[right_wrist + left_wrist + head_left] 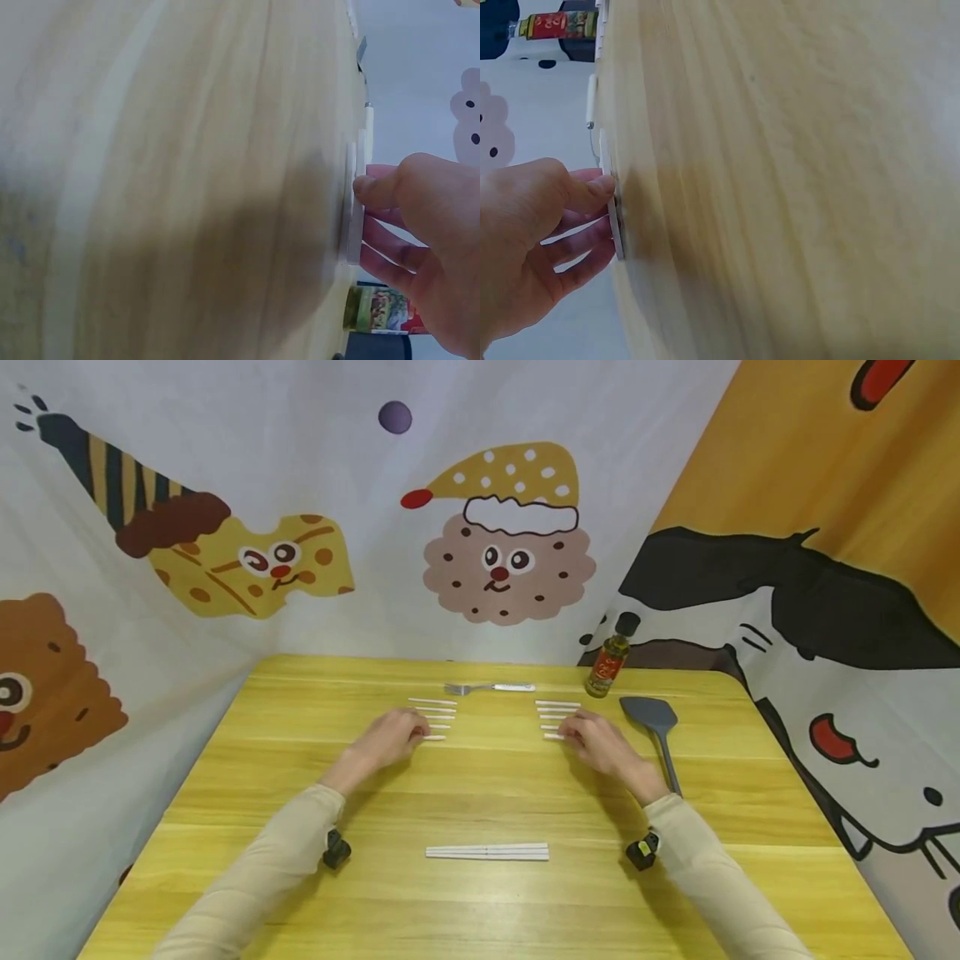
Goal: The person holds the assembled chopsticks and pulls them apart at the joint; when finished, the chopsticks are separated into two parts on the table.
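Observation:
At the left column of short white sticks [435, 717], my left hand [390, 737] pinches the nearest white stick [618, 232] between thumb and fingers, low over the wooden table. My right hand [598, 742] does likewise at the right column of short white sticks [557, 703], pinching the nearest white stick [355, 232]. In the right wrist view, another pale stick lies alongside the held one. The hands partly cover both columns in the head view. Closer to me, several longer white sticks [487, 852] lie side by side across the table.
A fork [489, 688] with a white handle lies behind the columns. At the back right stands a dark-capped bottle [608, 665] with a red label. A grey spatula [656, 718] lies right of my right hand. A printed cloth [337, 460] hangs behind the wooden table [480, 910].

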The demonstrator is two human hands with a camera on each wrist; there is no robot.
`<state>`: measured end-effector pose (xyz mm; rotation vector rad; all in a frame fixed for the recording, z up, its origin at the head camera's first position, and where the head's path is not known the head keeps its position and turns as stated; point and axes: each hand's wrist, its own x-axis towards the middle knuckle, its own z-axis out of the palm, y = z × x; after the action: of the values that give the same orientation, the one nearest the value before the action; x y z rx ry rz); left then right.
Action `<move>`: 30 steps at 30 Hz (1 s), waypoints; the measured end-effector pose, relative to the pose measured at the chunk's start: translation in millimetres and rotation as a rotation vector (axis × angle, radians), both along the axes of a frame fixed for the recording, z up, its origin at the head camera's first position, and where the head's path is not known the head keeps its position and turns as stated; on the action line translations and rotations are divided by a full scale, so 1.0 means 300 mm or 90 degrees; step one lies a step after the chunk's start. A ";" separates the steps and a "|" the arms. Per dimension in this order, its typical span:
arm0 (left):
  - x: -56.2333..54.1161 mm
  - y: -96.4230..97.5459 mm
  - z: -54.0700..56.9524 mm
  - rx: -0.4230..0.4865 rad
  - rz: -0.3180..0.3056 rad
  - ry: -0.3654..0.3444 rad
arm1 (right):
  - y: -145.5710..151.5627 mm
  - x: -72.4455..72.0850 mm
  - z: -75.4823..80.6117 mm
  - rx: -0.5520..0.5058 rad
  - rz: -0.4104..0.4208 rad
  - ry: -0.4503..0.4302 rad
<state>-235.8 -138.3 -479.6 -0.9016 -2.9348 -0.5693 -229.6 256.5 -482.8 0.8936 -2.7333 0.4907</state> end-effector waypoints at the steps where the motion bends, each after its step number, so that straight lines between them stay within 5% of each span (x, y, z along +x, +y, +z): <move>1: -0.002 0.002 -0.004 0.003 0.000 0.000 | -0.001 0.000 -0.003 -0.001 -0.004 -0.003; 19: -0.003 0.023 -0.018 0.029 0.022 -0.035 | 0.010 -0.014 -0.034 0.003 -0.028 -0.027; 30: 0.001 0.020 -0.022 0.037 0.012 -0.011 | 0.006 -0.005 0.010 0.000 -0.007 -0.010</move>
<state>-235.6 -132.4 -486.1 -0.8654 -2.9227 -0.6613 -231.0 258.2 -479.9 0.8783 -2.7509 0.4967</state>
